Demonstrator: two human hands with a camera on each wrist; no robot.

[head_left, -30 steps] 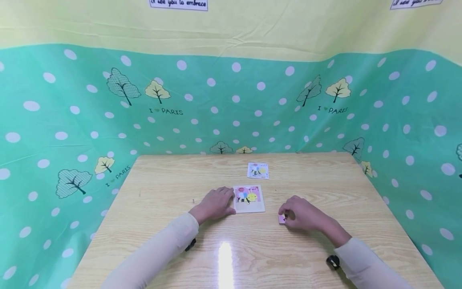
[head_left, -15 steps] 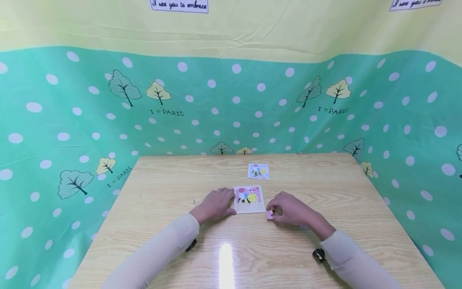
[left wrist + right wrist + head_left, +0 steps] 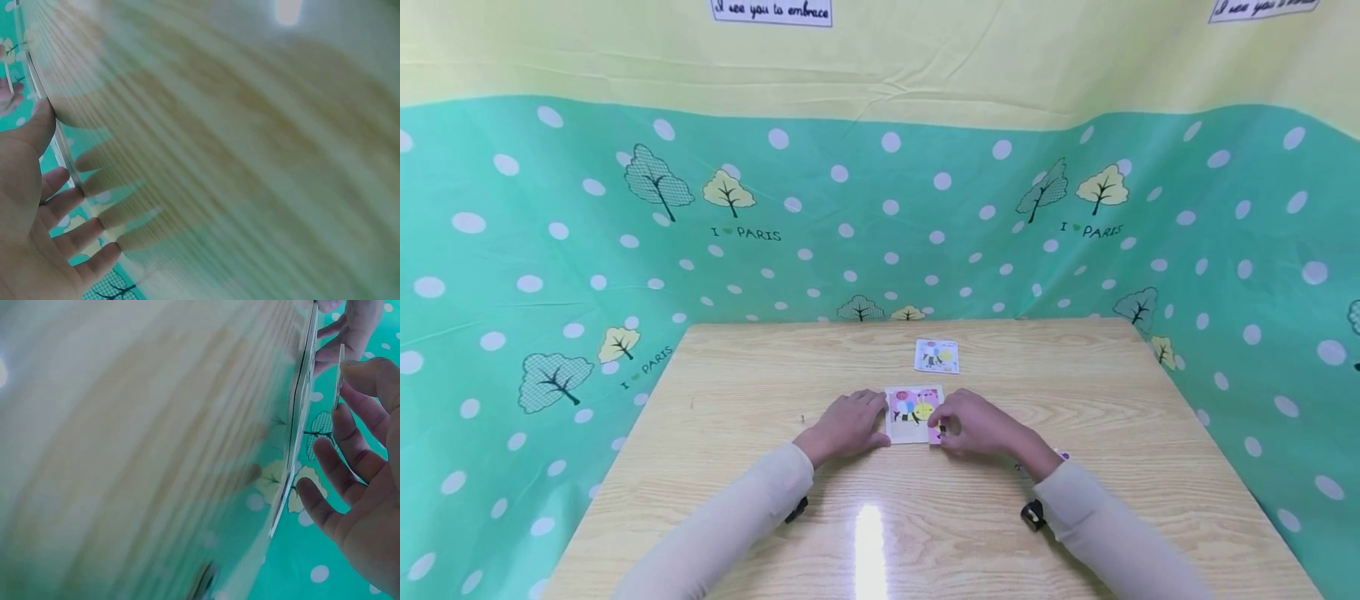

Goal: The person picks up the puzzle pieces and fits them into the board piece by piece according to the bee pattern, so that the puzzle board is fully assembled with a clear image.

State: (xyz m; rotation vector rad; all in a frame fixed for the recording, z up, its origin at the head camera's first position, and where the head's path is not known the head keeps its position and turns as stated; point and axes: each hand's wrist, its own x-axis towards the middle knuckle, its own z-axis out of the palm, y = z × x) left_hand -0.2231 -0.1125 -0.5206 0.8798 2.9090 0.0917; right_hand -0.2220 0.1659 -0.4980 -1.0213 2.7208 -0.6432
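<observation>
A small picture board [image 3: 912, 414] with a bee drawing lies mid-table. My left hand [image 3: 867, 410] rests flat on the wood beside it, fingers straight, and its thumb [image 3: 39, 125] touches the board's left edge [image 3: 62, 153]. My right hand [image 3: 943, 427] pinches a small pink piece [image 3: 936, 432] over the board's lower right corner. In the right wrist view the thin piece [image 3: 339, 374] stands edge-on between thumb and fingers, just off the board's edge [image 3: 301, 394].
A second bee picture card [image 3: 936, 356] lies farther back on the wooden table [image 3: 737, 375]. Another small pink piece [image 3: 1062, 455] peeks out behind my right forearm. Green dotted cloth walls [image 3: 512, 275] close in three sides.
My right hand has carried the pink piece leftward from the bare table to the board's lower right corner. The left hand has stayed in place.
</observation>
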